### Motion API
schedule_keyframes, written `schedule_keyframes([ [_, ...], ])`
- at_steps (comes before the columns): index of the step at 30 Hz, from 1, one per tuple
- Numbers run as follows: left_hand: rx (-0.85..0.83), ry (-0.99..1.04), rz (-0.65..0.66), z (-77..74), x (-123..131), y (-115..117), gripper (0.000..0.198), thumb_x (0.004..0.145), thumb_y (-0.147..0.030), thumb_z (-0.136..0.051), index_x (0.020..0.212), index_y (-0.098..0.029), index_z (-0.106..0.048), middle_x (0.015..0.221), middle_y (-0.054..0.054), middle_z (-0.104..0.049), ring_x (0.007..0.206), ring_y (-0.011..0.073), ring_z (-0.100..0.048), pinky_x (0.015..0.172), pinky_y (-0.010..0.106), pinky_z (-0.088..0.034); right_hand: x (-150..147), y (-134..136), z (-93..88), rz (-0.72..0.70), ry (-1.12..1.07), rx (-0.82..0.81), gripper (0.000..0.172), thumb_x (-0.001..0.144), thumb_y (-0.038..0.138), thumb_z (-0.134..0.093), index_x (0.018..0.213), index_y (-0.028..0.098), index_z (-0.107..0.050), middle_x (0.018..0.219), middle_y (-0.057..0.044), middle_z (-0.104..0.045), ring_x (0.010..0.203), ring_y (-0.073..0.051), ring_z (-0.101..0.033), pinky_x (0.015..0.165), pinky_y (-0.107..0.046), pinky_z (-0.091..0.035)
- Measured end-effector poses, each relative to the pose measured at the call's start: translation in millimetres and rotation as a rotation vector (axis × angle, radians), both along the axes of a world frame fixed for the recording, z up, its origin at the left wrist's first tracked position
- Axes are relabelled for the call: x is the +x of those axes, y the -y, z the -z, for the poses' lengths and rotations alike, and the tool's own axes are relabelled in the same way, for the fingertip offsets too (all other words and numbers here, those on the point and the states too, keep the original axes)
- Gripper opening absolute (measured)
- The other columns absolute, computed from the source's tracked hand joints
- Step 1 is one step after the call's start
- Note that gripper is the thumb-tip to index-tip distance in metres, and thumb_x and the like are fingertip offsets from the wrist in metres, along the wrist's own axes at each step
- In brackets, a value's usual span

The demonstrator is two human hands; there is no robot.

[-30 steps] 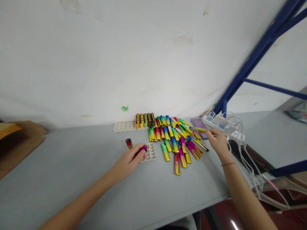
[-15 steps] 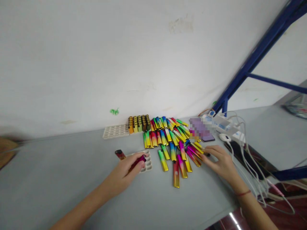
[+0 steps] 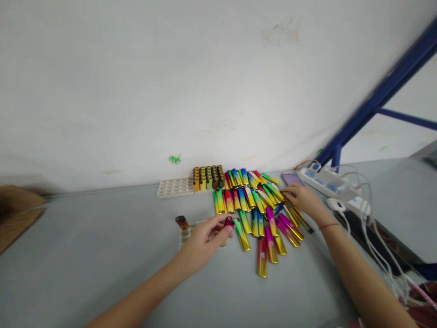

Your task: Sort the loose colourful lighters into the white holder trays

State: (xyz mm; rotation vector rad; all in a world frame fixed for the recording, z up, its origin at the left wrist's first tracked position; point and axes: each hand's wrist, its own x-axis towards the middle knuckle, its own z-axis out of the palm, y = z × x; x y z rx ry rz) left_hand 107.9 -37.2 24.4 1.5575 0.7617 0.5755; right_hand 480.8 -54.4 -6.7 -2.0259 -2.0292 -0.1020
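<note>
Purple lighter, just one, is pinched by the left hand over one near tray, one red lighter at its corner, while picking among thirty-odd shiny cases is seemingly being done by the right hand, its grip untellable, a light pinch being called for, before about twenty-five upright lighters and one far tray.

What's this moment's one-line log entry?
left hand: holds purple lighter | right hand: at metallic cases, contact unclear | near tray: partly hidden

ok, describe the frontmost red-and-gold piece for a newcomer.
On the grey table, find the shiny heap right of the left hand. The red-and-gold piece lies at its near edge. It reaches closest to the camera, its far end red, unlike the magenta-and-gold piece beside it.
</note>
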Motion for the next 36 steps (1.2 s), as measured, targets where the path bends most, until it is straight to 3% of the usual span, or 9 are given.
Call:
schedule_keyframes([
  [5, -0.047, 0.069, -0.049, -0.8, -1.3, -1.1, 0.044, 0.085, -0.05, -0.063, 0.112, -0.016, -0.065, 0.092, 0.008, -0.068, 0.09, 0.0217, -0.064, 0.075, 0.029, -0.051, -1.1, 2.2, 1.7, 0.056, -0.101, 0.111, 0.02, 0.086, 0.026, -0.048, 0.082, 0.017, -0.066, 0.083, -0.01, -0.069, 0.077, -0.022, -0.063, 0.075, -0.034, -0.049],
  [9, 0.01, 0.097, -0.07, 0.6, -2.9, -4.5, 0.041, 0.086, -0.048, -0.063, 0.112, -0.016, -0.066, 0.096, 0.008, -0.069, 0.092, 0.0217, -0.064, 0.08, 0.03, -0.052, -36.4, 7.4, -14.2, 0.201, -0.464, 0.274, 0.019, 0.083, 0.037, -0.056, 0.081, 0.018, -0.06, 0.082, -0.01, -0.07, 0.072, -0.021, -0.065, 0.07, -0.035, -0.052],
  [12, 0.062, 0.096, -0.07, 1.1, -4.0, -6.7, 0.038, 0.087, -0.045, -0.063, 0.113, -0.017, -0.066, 0.097, 0.007, -0.069, 0.09, 0.0206, -0.064, 0.079, 0.029, -0.052, -86.7, 10.8, -35.0, 0.052, -0.89, 0.259, 0.021, 0.079, 0.038, -0.065, 0.08, 0.018, -0.058, 0.09, -0.011, -0.072, 0.078, -0.02, -0.068, 0.069, -0.032, -0.055],
  [15, 0.11, 0.064, -0.093, 0.5, -4.6, -7.6, 0.034, 0.087, -0.04, -0.062, 0.111, -0.017, -0.067, 0.098, 0.006, -0.07, 0.089, 0.02, -0.064, 0.078, 0.028, -0.053, -138.5, 12.3, -54.2, -0.078, -1.086, 0.15, 0.031, 0.078, 0.035, -0.069, 0.104, 0.019, -0.064, 0.095, -0.008, -0.073, 0.079, -0.018, -0.069, 0.069, -0.032, -0.056],
  [20, 0.193, 0.04, -0.091, -1.5, -5.4, -7.6, 0.032, 0.087, -0.034, -0.062, 0.112, -0.016, -0.069, 0.101, 0.007, -0.07, 0.085, 0.0197, -0.065, 0.076, 0.028, -0.053, -190.3, 11.1, -65.4, -0.214, -1.204, 0.063, 0.019, 0.079, 0.035, -0.07, 0.09, 0.02, -0.072, 0.087, -0.006, -0.074, 0.077, -0.018, -0.07, 0.072, -0.032, -0.058],
  [27, 0.257, 0.053, -0.034, -12.3, -9.5, -7.8, 0.026, 0.089, -0.034, -0.06, 0.103, -0.016, -0.071, 0.091, 0.005, -0.069, 0.079, 0.0184, -0.063, 0.07, 0.025, -0.052, -203.3, 9.9, -64.4, -0.419, -1.085, 0.153, 0.007, 0.076, 0.03, -0.075, 0.081, 0.025, -0.077, 0.086, -0.004, -0.074, 0.084, -0.019, -0.069, 0.078, -0.033, -0.058],
  [36, 0.38, 0.037, -0.009, -23.0, -13.9, -9.1, 0.026, 0.09, -0.031, -0.06, 0.11, -0.017, -0.07, 0.09, 0.005, -0.068, 0.079, 0.0179, -0.061, 0.071, 0.025, -0.05, -201.2, 12.8, -64.9, -0.276, -1.14, 0.14, 0.011, 0.074, 0.032, -0.076, 0.083, 0.027, -0.078, 0.087, -0.004, -0.076, 0.084, -0.021, -0.07, 0.081, -0.037, -0.059],
])
